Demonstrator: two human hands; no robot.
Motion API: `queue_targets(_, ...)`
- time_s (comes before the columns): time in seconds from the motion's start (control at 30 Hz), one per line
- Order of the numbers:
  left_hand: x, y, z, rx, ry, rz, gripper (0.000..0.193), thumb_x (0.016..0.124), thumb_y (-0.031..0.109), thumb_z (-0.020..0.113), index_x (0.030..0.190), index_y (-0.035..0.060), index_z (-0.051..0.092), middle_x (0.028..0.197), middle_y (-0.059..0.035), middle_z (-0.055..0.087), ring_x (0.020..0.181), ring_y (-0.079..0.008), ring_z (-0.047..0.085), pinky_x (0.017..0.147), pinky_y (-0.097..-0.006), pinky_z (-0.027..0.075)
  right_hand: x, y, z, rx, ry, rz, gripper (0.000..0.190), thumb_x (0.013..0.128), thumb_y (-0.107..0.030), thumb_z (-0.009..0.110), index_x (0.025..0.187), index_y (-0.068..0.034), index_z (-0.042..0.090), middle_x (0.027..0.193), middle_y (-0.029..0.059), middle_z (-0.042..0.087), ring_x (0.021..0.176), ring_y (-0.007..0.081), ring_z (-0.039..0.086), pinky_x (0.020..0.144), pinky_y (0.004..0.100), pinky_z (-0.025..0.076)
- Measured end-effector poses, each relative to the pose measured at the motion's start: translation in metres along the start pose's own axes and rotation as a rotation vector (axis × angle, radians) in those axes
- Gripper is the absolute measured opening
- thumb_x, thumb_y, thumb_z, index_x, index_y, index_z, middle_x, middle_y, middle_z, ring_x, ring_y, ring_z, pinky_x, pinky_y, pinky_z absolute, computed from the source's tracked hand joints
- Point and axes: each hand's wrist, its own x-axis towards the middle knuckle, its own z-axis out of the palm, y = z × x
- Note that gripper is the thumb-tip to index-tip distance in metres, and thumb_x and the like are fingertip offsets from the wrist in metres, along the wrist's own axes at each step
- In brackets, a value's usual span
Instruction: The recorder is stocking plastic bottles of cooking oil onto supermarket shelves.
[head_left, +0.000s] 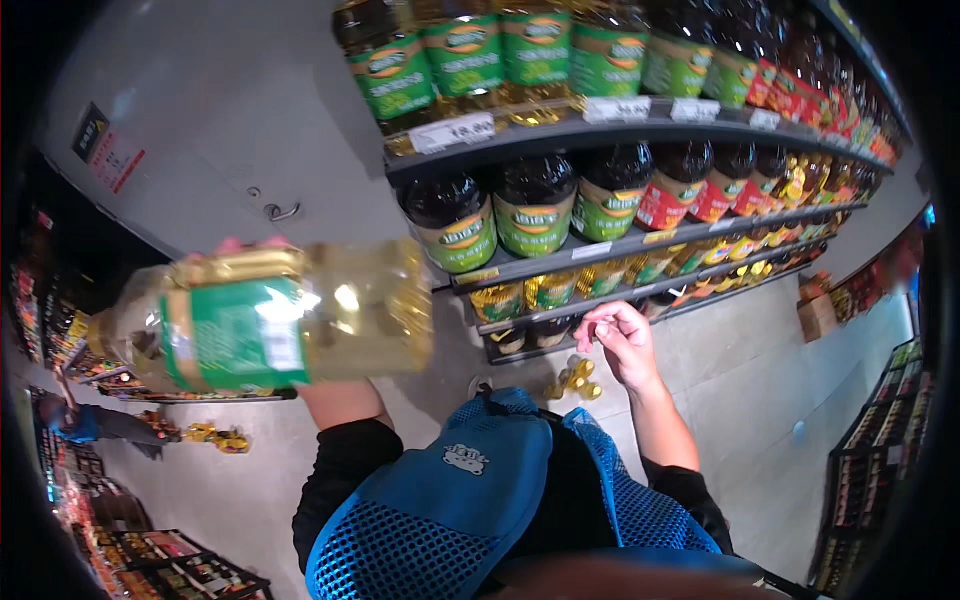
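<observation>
A large clear plastic bottle of yellow cooking oil (360, 307) with a green label lies tilted sideways in the air at the left. My left hand (255, 246) grips it from behind; only some fingertips show above its edge, the rest is hidden by the bottle. Empty, with loosely curled fingers apart, my right hand (619, 334) hangs before the lower shelves. Dark bottles with green labels (536, 214) stand on the shelf ahead of me. Oil bottles with green labels (465, 56) line the shelf above.
Several gold-capped bottles (577, 379) are on the floor by the shelf's foot. A grey door with a metal handle (283, 212) is left of the shelving. Another person in blue (90, 424) is at the far left, near more bottles (217, 436). A cardboard box (816, 316) sits farther right.
</observation>
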Motion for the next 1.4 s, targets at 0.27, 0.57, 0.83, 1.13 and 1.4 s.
queue_targets(0.27,0.030,0.037,-0.146,0.644,0.627,0.558,0.078,0.077,0.051,0.070,0.136,0.0091,0.041,0.136,-0.0113,0.046,0.123,-0.0313,0.048,0.108,-0.0494,0.034,0.073,0.028,0.028,-0.171,0.333,-0.043,0.012,0.092,-0.010,0.056,0.098,0.000,0.058,0.082,0.0090,0.062,0.073,0.0161,0.060,0.064,0.0283,0.049)
queue_targets(0.57,0.103,-0.032,-0.261,0.510,0.487,0.228,0.055,0.075,-0.001,0.076,0.122,0.0030,0.049,0.116,-0.0095,0.060,0.107,-0.0204,0.059,0.089,-0.0339,0.051,0.079,0.044,0.041,-0.353,0.573,-0.011,0.013,0.093,-0.013,0.056,0.098,-0.001,0.058,0.080,0.0099,0.061,0.069,0.0165,0.058,0.063,0.0281,0.048)
queue_targets(0.83,0.164,-0.118,-0.313,1.029,0.259,-0.062,0.066,0.064,0.036,0.084,0.111,-0.0024,0.058,0.100,-0.0148,0.067,0.094,-0.0232,0.066,0.084,-0.0336,0.053,0.066,0.036,0.044,-0.444,0.755,0.011,0.012,0.093,-0.012,0.056,0.098,-0.001,0.059,0.078,0.0089,0.061,0.066,0.0156,0.057,0.060,0.0268,0.047)
queue_targets(1.13,0.233,-0.180,-0.323,1.376,-0.122,-0.320,0.099,0.062,0.074,0.068,0.106,-0.0132,0.057,0.080,-0.0233,0.066,0.080,-0.0344,0.069,0.072,-0.0400,0.057,0.060,0.044,0.043,-0.493,0.824,0.116,0.014,0.094,-0.011,0.054,0.101,-0.001,0.059,0.081,0.0091,0.063,0.066,0.0158,0.059,0.061,0.0279,0.049)
queue_targets(1.4,0.263,-0.209,-0.311,1.543,-0.248,-0.418,0.099,0.065,0.075,0.066,0.115,-0.0100,0.054,0.089,-0.0225,0.067,0.084,-0.0331,0.069,0.073,-0.0408,0.057,0.045,0.045,0.048,-0.514,0.855,0.170,0.017,0.095,-0.014,0.053,0.102,-0.001,0.059,0.082,0.0083,0.063,0.069,0.0164,0.060,0.063,0.0282,0.049)
